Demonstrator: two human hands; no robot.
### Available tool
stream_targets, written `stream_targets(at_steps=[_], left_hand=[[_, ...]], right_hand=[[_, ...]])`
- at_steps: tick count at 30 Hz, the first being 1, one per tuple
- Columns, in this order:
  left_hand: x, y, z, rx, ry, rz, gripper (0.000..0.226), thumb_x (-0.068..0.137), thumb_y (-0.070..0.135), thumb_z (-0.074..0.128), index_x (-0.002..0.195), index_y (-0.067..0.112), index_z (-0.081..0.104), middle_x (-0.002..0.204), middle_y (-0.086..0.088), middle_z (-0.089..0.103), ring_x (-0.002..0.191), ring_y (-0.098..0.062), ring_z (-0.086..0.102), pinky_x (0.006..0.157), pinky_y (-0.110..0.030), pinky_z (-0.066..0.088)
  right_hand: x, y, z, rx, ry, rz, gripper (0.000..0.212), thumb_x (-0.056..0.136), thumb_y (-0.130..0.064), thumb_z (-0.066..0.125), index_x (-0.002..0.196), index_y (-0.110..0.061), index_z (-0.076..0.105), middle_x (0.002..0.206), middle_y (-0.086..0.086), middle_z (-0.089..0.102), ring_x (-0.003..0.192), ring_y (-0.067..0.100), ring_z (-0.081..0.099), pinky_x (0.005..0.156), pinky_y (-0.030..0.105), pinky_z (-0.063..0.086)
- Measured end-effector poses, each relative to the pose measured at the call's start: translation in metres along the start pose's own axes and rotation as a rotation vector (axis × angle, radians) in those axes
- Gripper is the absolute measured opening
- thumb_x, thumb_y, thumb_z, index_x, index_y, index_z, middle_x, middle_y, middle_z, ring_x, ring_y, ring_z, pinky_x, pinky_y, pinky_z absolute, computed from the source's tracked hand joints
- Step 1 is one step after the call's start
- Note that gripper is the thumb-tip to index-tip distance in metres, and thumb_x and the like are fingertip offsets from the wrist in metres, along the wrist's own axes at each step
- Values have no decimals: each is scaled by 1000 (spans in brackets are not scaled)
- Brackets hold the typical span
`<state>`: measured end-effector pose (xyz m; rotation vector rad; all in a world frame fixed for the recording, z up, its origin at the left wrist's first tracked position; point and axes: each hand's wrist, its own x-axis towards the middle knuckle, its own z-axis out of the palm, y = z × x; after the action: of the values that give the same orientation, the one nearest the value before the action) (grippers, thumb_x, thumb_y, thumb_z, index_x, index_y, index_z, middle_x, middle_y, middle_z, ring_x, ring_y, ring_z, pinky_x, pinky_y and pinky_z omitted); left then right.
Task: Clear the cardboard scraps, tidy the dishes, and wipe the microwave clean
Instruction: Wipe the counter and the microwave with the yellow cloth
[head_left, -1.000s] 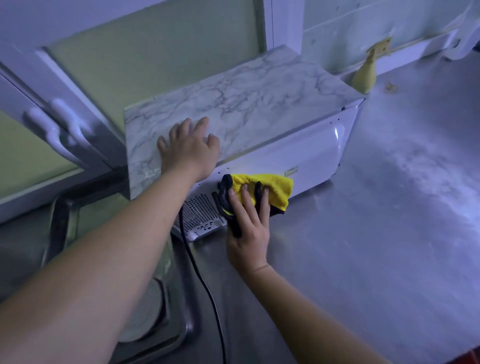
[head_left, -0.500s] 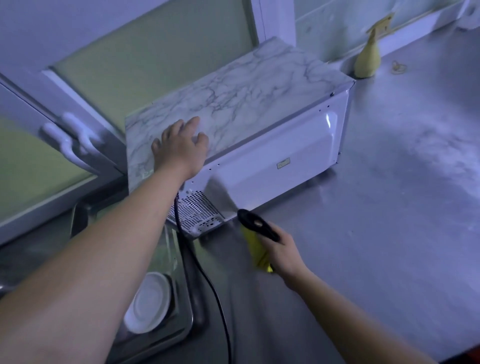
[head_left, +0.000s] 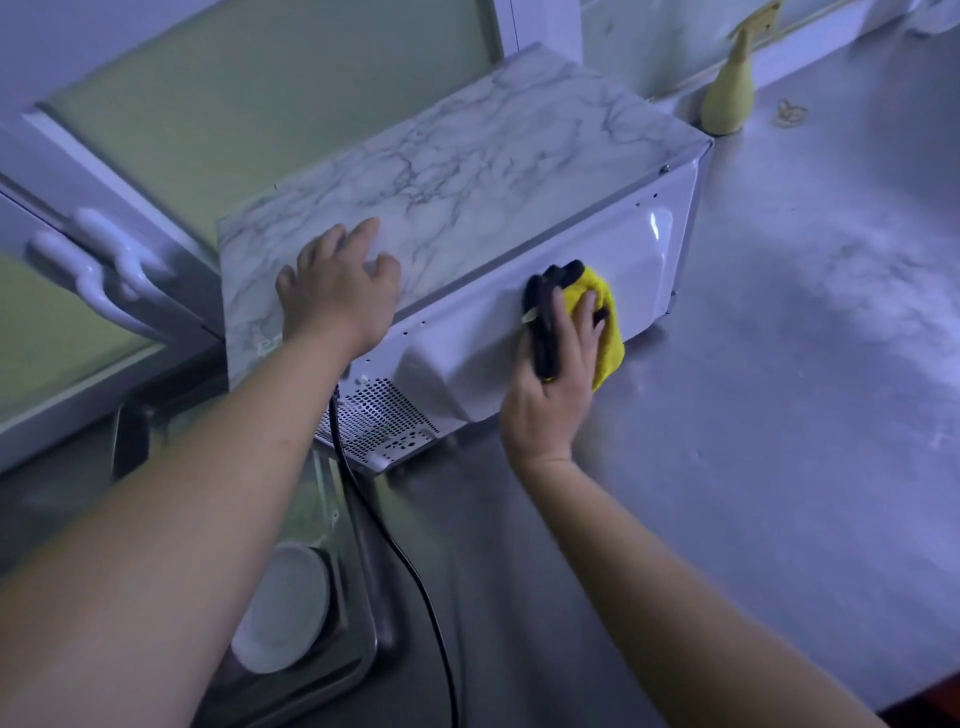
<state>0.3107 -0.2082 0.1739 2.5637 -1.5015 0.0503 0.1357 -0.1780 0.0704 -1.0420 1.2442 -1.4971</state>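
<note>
Microwave (head_left: 597, 249): white casing, marble-patterned top, standing on a steel countertop (head_left: 779, 415) with its rear panel and perforated vent turned toward the camera. Left hand (head_left: 337, 296): laid palm-down on the near corner of the top, fingers spread and relaxed. Right hand (head_left: 556, 384): fingers extended, pressing a yellow cloth (head_left: 605, 317) with a black section flat against the rear panel, right of the vent; whether the thumb hooks the black part cannot be told. Power cord (head_left: 410, 577): black, trailing from the rear panel down across the counter. White plate (head_left: 285, 608): lying in the sink (head_left: 376, 639), lower left. Yellow spray bottle (head_left: 727, 98): upright, just beyond the microwave's far corner, by the wall.
</note>
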Motion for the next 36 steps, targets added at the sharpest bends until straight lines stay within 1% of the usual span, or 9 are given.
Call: stream_targets(at_steps=[5, 10, 14, 21, 25, 27, 29, 31, 36], left_hand=[[-1, 1, 0, 11, -1, 4, 59, 94, 48, 26, 152, 39, 30, 163, 1, 26, 149, -23, 20, 119, -54, 13], [-4, 4, -5, 5, -18, -4, 57, 96, 46, 26, 153, 39, 29, 163, 1, 25, 149, -24, 20, 120, -55, 14], [-5, 6, -5, -9, -19, -4, 57, 96, 45, 27, 153, 38, 30, 163, 1, 25, 149, -24, 20, 120, -55, 14], [-3, 3, -3, 2, -2, 1, 57, 96, 46, 27, 153, 37, 31, 162, 1, 27, 148, -24, 22, 119, -55, 16], [-2, 3, -2, 0, 5, 11, 56, 97, 45, 28, 153, 35, 32, 162, 0, 28, 148, -25, 23, 119, -56, 16], [-1, 3, -2, -3, 9, 13, 56, 98, 45, 29, 153, 35, 32, 162, 0, 28, 148, -25, 23, 119, -56, 16], [-1, 2, -2, -3, 12, 10, 57, 97, 46, 29, 153, 35, 32, 162, 0, 28, 148, -24, 23, 119, -55, 16], [-1, 2, -3, -6, 12, 9, 57, 97, 46, 29, 153, 35, 32, 161, 1, 29, 148, -24, 23, 119, -54, 16], [-4, 3, -2, -14, 24, 2, 56, 97, 45, 30, 152, 36, 33, 161, 1, 30, 148, -23, 23, 119, -52, 16]], right_hand=[[-60, 18, 19, -28, -121, -111, 53, 91, -1, 58, 142, -16, 56, 158, -7, 31, 154, 23, 13, 124, 31, 13], [-89, 15, -2, 131, -436, 40, 49, 97, -4, 58, 142, -21, 56, 151, -21, 39, 152, 10, 22, 122, 26, 21], [-60, 37, -59, 187, -619, 407, 35, 98, -1, 57, 124, -22, 67, 99, -12, 72, 90, 16, 69, 81, 36, 58], [-3, 73, -140, 271, -114, 757, 22, 98, -15, 59, 118, -8, 66, 122, 24, 67, 112, 38, 65, 102, 59, 47], [31, 37, -112, 173, -23, 374, 29, 88, -26, 61, 116, -29, 69, 93, -6, 71, 85, 17, 67, 78, 35, 53], [34, 19, -84, 145, -70, 146, 44, 94, -15, 55, 135, -30, 61, 122, -9, 67, 112, 8, 63, 91, 22, 51], [33, 13, -52, 105, -84, 4, 53, 99, -7, 50, 149, -22, 46, 156, -8, 43, 147, 5, 30, 119, 27, 30], [27, 14, -23, 100, 16, 32, 56, 102, -8, 48, 155, -22, 36, 162, -9, 31, 153, 7, 15, 126, 38, 16], [-55, 25, 16, 112, 32, 372, 57, 103, -18, 53, 152, -40, 35, 155, -17, 41, 146, 6, 33, 121, 33, 27]])
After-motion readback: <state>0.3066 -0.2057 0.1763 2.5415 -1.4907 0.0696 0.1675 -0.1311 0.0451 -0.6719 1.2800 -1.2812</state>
